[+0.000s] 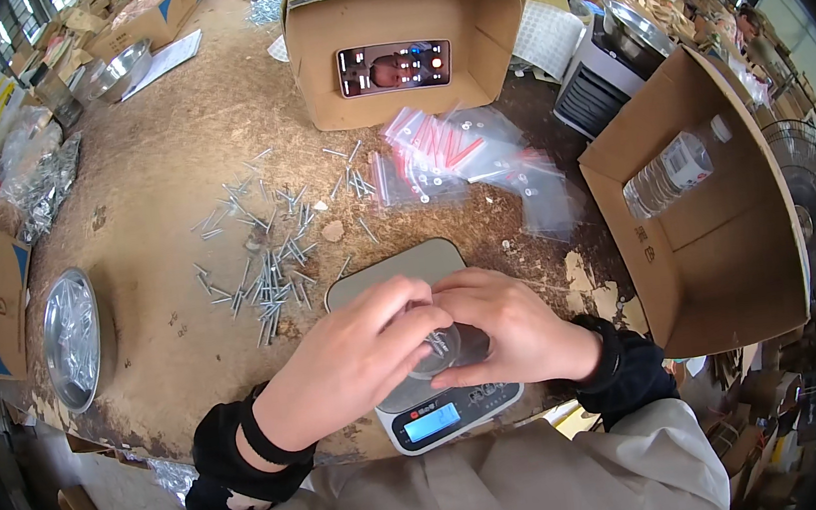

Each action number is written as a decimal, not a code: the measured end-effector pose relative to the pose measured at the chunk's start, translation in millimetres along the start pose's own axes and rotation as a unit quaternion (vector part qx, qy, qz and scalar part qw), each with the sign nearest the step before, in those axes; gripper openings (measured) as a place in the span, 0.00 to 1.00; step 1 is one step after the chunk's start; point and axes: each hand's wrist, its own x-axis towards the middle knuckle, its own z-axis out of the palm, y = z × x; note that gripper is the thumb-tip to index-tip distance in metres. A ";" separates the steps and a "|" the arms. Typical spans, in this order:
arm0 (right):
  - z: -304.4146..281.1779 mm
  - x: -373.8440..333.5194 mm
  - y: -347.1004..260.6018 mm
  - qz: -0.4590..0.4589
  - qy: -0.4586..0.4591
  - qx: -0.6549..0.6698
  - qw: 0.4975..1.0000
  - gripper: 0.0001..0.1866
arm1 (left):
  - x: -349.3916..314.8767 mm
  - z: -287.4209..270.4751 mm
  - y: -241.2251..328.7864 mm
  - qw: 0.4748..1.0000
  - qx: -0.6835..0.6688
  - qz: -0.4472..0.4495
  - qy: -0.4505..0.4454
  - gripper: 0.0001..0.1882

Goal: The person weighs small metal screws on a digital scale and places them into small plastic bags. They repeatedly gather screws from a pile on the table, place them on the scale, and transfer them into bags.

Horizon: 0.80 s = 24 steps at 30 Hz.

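Observation:
Both my hands meet over the platform of a digital kitchen scale (448,250) with a lit blue display. Between them is a small see-through plastic holder (443,360) with a few silver screws inside; whether it is a bag or a cup I cannot tell. My left hand (363,346) has its fingers bent at the holder's upper side, and the fingertips are partly hidden. My right hand (507,329) curls round the holder from the other side, thumb at its near edge. A loose pile of long silver screws (275,280) lies to the left, beyond my left hand.
Clear zip bags with red strips (436,151) lie beyond the scale. Behind them a cardboard box (485,45) holds a phone (396,67). At right, another box (732,268) contains a plastic bottle (670,173). A metal bowl (101,340) stands near the left edge.

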 end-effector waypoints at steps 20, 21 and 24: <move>-2.9 1.3 6.5 -0.018 -0.031 -0.052 0.998 0.41 | -21.7 -42.3 -28.2 0.947 -0.043 -0.145 0.283 0.34; -5.0 1.8 4.2 -0.019 -0.027 -0.060 0.998 0.42 | -25.1 -47.0 -39.3 0.950 0.051 -0.176 0.252 0.33; -16.3 6.7 3.2 -0.027 0.005 -0.067 0.997 0.42 | -52.2 -45.5 -87.1 0.912 0.294 -0.235 0.164 0.26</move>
